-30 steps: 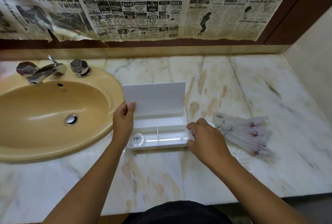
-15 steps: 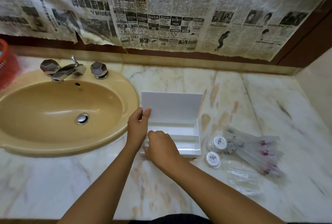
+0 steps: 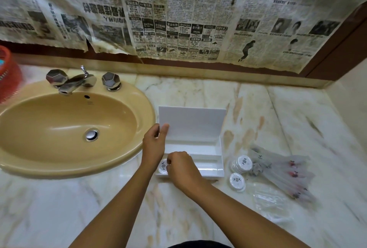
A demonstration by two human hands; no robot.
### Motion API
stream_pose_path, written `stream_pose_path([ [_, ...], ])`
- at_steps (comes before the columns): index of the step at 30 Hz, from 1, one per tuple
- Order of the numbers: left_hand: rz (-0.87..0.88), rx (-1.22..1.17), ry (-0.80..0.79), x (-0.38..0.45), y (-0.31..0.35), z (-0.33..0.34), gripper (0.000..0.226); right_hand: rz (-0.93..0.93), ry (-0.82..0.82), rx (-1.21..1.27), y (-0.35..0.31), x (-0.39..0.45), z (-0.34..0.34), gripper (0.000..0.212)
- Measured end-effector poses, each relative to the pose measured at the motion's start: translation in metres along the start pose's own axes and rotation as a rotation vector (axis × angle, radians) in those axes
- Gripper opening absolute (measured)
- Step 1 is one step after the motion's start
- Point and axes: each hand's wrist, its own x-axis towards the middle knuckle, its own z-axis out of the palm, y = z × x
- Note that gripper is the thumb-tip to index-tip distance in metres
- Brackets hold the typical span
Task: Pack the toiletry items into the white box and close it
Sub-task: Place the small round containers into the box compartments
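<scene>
Early in the packing, the left hand (image 3: 154,148) pinches the open box (image 3: 210,160) lid while the right hand (image 3: 181,166) grips a round disc (image 3: 163,166) into its left compartment; more discs (image 3: 241,163) and sachets (image 3: 282,174) wait on the table (image 3: 297,120) just right of the box.

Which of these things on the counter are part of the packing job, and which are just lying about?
Part of the job: white box, lid up, held by left hand; round disc at right hand; round discs beside box; wrapped sachets.

Just there: sink, tap, red basket, newspaper.
</scene>
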Motion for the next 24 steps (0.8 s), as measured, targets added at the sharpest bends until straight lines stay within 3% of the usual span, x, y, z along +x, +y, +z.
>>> stream_pose_path([
  [12,0.019,0.04,0.004,-0.003,0.001,0.0,0.051,-0.109,0.173,0.019,0.029,-0.03,-0.034,0.025],
  [20,0.025,0.044,0.015,-0.001,0.001,0.002,0.049,0.101,0.367,-0.087,0.095,-0.063,-0.06,0.019],
  [24,0.03,0.032,0.012,-0.004,0.005,0.003,0.047,0.188,0.222,-0.206,0.124,-0.068,-0.056,0.03],
])
